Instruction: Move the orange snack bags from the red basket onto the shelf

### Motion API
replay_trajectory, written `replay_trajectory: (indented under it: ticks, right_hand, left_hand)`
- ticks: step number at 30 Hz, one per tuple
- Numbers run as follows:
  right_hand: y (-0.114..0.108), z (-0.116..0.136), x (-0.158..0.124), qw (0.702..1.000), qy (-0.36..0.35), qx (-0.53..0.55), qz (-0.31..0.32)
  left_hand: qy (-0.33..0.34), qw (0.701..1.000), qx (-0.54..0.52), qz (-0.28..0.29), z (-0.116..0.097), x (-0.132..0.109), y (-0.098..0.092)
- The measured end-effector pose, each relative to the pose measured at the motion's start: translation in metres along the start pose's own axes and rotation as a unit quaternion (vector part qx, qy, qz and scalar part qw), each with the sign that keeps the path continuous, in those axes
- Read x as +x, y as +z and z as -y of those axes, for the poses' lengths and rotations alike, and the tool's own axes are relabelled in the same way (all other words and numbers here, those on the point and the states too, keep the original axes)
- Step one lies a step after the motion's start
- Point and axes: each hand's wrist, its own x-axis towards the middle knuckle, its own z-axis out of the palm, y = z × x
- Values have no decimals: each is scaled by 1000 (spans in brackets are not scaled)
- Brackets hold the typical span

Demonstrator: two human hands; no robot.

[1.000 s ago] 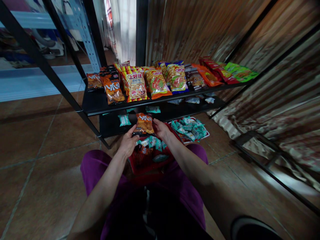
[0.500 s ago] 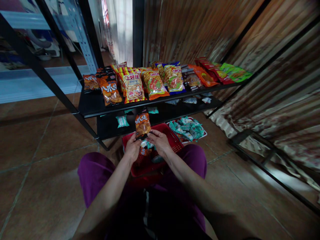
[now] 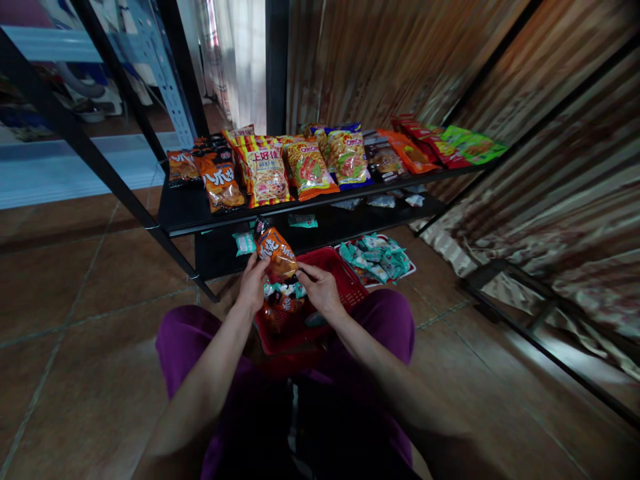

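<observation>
Both hands hold one orange and black snack bag (image 3: 277, 255) above a red basket (image 3: 345, 263). My left hand (image 3: 253, 283) grips the bag's left side, and my right hand (image 3: 319, 288) pinches its lower right corner. The bag tilts, its black top end leaning to the left. Inside the basket, partly hidden by my hands, lie another orange bag (image 3: 286, 305) and small teal packets. Ahead, similar orange bags (image 3: 221, 179) stand at the left end of the upper shelf (image 3: 193, 215).
Along the upper shelf sit yellow-red bags (image 3: 267, 172), noodle-snack bags (image 3: 311, 167) and a green bag (image 3: 474, 145). The lower shelf (image 3: 217, 258) bears a teal packet (image 3: 244, 244). A white-rimmed basket (image 3: 377, 257) of teal packets is right of the red one. A black metal frame (image 3: 530, 320) lies farther right.
The snack bag has turned so its top leans left. My left hand has shifted slightly left and up along the bag's side. The right hand stays at the lower corner.
</observation>
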Motion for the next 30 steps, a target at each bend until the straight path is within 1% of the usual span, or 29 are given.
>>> replay_trajectory:
  ticks: [3, 6, 11, 16, 18, 21, 23, 26, 30]
  right_hand:
    - [-1, 2, -4, 998, -34, -59, -4]
    - [-1, 1, -6, 993, -48, -108, -3]
    - [-1, -5, -9, 982, -94, -162, 8]
    - [-3, -8, -10, 961, -123, -242, 58]
    - [-4, -8, -11, 952, -136, -264, 76]
    - [-4, -8, -13, 938, -167, -289, 88]
    - [-3, -8, -17, 924, -203, -311, 85]
    - [-2, -8, -23, 892, -259, -364, 63]
    - [-2, -4, -28, 849, -303, -431, 39]
  left_hand:
    - [16, 999, 10, -34, -8, 1, 4]
    - [24, 999, 19, -38, -14, 2, 6]
    - [19, 998, 33, -48, -19, 6, 13]
    - [34, 996, 19, -83, -19, 12, 20]
    - [46, 994, 7, -98, -17, 15, 20]
    - [57, 992, -13, -109, -14, 18, 19]
    - [60, 992, -34, -107, -12, 20, 18]
    - [68, 990, -82, -91, -12, 21, 17]
    - [75, 989, -115, -63, -13, 23, 17]
